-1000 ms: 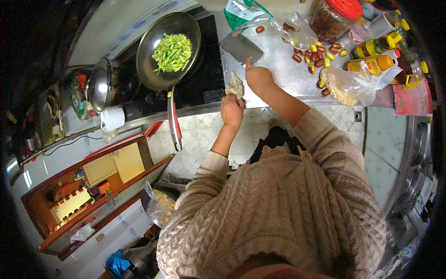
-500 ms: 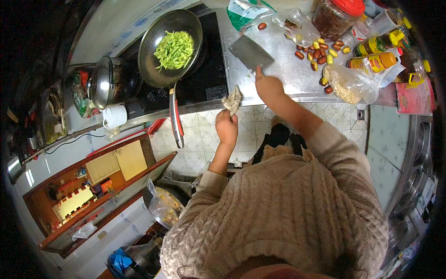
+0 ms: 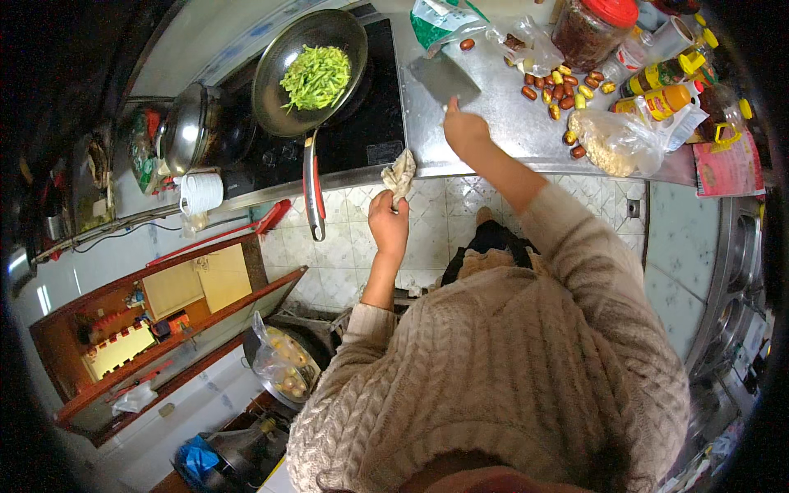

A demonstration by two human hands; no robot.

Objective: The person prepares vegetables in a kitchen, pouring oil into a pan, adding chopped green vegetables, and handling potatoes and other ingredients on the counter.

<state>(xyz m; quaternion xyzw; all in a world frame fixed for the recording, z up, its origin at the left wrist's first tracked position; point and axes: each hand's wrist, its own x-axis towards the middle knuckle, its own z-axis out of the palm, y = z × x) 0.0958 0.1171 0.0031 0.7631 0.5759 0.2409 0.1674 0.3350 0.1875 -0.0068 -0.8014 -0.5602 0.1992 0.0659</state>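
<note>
My right hand (image 3: 465, 131) is closed round the handle of a cleaver (image 3: 444, 78), whose broad grey blade lies over the metal counter (image 3: 501, 140). The handle is mostly hidden by my fingers. In my left hand (image 3: 388, 220) is a crumpled, pale cloth (image 3: 400, 174), pinched at its lower end near the counter's front edge. To the left, a wok (image 3: 267, 82) stands on the black stove (image 3: 382, 99). Sliced green vegetables (image 3: 316, 76) lie in it, and its red and grey handle (image 3: 312, 189) sticks out past the front edge.
Several red and yellow wrapped pieces (image 3: 559, 86) lie right of the cleaver. Beyond are a clear bag of pale food (image 3: 612, 141), a red-lidded jar (image 3: 588, 37) and sauce bottles (image 3: 657, 103). A lidded pot (image 3: 187, 131) and a white cup stack (image 3: 200, 193) stand left.
The view has shifted slightly. My left hand still holds the cloth, a little further left. The cleaver stays in my right hand at nearly the same spot on the counter.
</note>
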